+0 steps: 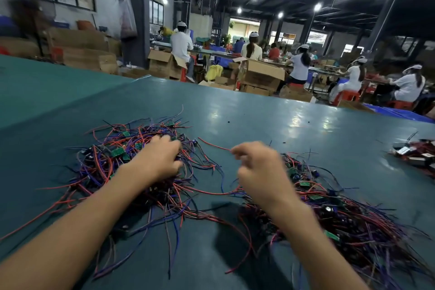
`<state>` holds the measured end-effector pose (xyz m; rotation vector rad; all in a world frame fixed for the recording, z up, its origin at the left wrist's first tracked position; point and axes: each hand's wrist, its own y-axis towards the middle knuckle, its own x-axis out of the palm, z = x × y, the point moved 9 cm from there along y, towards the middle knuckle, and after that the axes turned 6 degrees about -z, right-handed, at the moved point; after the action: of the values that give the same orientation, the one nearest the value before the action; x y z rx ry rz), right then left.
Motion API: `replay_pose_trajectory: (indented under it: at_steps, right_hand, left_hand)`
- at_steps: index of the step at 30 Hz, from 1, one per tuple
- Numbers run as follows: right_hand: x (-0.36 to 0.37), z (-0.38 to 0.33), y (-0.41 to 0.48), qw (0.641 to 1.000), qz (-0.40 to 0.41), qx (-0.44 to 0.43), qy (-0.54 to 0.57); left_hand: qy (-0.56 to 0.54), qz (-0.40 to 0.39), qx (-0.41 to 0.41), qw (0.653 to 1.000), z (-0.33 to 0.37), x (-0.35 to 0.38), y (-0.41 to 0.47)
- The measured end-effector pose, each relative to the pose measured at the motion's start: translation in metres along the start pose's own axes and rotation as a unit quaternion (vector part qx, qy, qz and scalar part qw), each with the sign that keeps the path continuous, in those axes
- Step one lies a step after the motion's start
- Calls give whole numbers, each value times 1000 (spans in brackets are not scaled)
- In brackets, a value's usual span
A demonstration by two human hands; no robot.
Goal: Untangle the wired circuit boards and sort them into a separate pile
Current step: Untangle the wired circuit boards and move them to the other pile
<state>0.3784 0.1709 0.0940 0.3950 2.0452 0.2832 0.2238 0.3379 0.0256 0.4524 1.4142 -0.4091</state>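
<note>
Two heaps: left hand fingers grip the left heap, right hand fingers pinch a red wire

Table: plain teal-green, glossy, with white patches of light glare.
Left heap: wires in red, purple-blue and black, mixed throughout; circuit boards green.
Right heap: the same red, purple-blue and black wires, darker at the centre, with small green boards.
Loose wire: red, one colour.
Far heap, right edge: silver-white, red and black pieces, blurred.
Cardboard boxes: plain brown.
Stools: red.
Crates: blue.
Caps on seated people: white.
</note>
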Motion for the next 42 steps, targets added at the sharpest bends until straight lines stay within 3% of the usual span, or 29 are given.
replay_pose_trajectory:
  at_steps: [2,5,7,16,23,27,31,37,40,42]
  right_hand:
    - [54,-1,13,996,-78,-3,-31]
    - [104,15,12,983,-128,-6,-133]
    - [116,21,8,977,-128,-19,-172]
    - [119,20,1,978,-116,-49,-166]
    - [118,20,1,978,-114,-52,-168]
    - [118,20,1,977,-120,-50,-167]
    - [117,18,1,977,-118,-50,-172]
    - [95,12,1,996,-27,-72,-48]
    - [84,20,-1,990,32,-33,132]
    - [84,26,0,961,37,9,275]
  left_hand:
    - [2,-25,-21,999,-14,17,0]
    - [-16,0,-15,1000,-15,19,1]
    - [-32,21,-9,999,-15,15,-1]
    - [6,81,11,997,-7,12,-3]
    - [26,7,-28,999,-9,19,-2]
    - [0,116,31,993,-1,2,-20]
    - [-11,235,117,965,19,-24,-43]
    - [-31,312,190,930,47,-44,-61]
    - [-54,323,245,913,60,-43,-69]
    - [-79,326,284,898,68,-41,-74]
